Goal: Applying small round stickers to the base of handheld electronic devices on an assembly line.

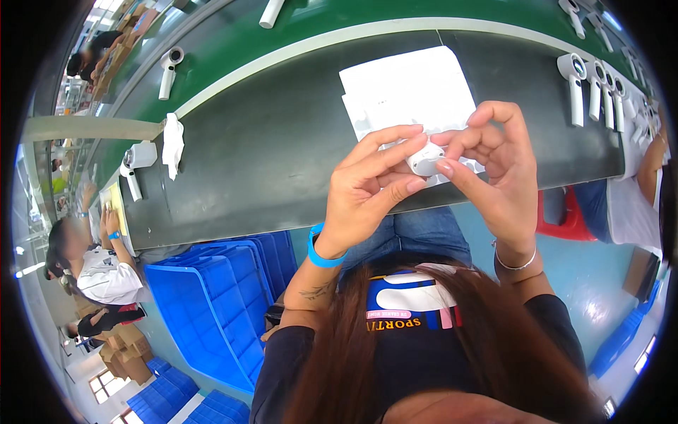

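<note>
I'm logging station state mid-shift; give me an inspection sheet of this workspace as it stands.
Surface: dark bench top edged by a green conveyor.
Job's things: small white round part, held above white sheets.
Clutter: white handheld units in a row at right; more on the conveyor; white rag.
Grippers: left hand and right hand both pinch the part.
Cables: nothing seen.
Surroundings: blue crates below the bench; a co-worker seated at left, another person at right.
</note>
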{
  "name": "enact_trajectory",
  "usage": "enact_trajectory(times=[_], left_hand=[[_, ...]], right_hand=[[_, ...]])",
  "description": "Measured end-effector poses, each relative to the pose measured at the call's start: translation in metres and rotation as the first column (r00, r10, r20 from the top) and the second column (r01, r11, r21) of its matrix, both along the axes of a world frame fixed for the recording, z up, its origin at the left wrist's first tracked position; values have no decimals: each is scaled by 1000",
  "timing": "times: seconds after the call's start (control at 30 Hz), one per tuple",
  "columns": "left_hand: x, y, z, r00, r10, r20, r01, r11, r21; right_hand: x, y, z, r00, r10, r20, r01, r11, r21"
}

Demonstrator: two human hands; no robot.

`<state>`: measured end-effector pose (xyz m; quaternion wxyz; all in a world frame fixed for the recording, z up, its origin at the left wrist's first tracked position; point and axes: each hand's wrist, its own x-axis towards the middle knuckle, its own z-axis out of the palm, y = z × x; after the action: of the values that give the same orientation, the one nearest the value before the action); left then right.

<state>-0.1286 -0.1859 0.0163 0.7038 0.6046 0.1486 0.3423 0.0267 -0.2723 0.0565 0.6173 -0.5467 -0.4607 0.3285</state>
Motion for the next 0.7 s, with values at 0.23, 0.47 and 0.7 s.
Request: enact_trajectory(times=[0.23, 0.47, 0.7], left_hand=[[0, 0, 1, 1000, 2, -10, -2, 1000, 14], [0, 1, 1, 1000, 3, -23, -3, 1000, 8], [1, 1, 3, 1000, -4, -28, 4, 1000, -3]], right_hand=[[1, -1, 0, 1000, 6, -10, -6, 1000, -27], [1, 0, 1, 999, -3, 48, 5, 1000, -29], [1, 0, 4, 999, -4, 41, 5, 999, -44]])
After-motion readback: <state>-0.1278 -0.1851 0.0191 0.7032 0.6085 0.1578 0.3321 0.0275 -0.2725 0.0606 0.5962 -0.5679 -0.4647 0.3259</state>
